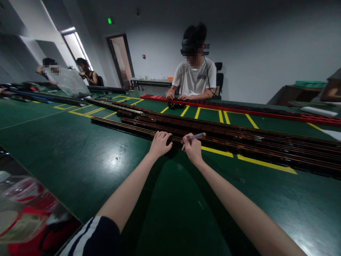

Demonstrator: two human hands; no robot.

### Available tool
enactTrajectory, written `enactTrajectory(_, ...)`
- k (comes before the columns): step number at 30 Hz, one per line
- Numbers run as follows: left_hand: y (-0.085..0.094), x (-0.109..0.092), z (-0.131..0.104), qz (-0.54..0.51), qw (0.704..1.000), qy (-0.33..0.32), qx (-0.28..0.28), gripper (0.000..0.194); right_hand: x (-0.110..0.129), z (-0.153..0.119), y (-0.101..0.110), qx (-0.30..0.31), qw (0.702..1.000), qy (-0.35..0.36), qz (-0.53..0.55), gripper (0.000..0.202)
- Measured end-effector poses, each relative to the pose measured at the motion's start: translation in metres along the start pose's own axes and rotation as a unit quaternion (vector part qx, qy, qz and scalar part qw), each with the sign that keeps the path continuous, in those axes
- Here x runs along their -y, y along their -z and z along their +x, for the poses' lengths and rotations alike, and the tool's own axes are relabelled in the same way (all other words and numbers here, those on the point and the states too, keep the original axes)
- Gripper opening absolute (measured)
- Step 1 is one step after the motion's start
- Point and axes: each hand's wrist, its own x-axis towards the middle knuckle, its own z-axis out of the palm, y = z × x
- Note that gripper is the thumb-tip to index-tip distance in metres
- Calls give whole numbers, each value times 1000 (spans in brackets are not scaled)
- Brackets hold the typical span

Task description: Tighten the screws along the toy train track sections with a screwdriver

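Observation:
My left hand [160, 145] lies over the near edge of a long dark strip [119, 125], its fingers stretched across the top and its thumb apart. In my right hand [194, 149] is a clear-barrelled pen [198, 136], gripped between thumb and fingers. The pen's lower end points down and left toward the strip; the exact tip is too small to make out. Beyond both hands runs a bundle of long dark strips [255, 140] with brownish, shiny edges, reaching to the right side of the view.
Yellow tape lines [262, 164] mark the green table [106, 192]. Across it, a person in a white shirt [195, 78] handles small dark parts beside a long red rail [239, 111]. A plastic bag [71, 83] stands far left. Bottles [23, 192] are below the table's left edge.

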Motion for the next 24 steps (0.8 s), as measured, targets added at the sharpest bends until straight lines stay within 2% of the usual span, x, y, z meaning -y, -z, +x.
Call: enactTrajectory(24,-2,-2,0,30,999,-9,-21,29,-1,0,-2,-12,1000,-5,11,32)
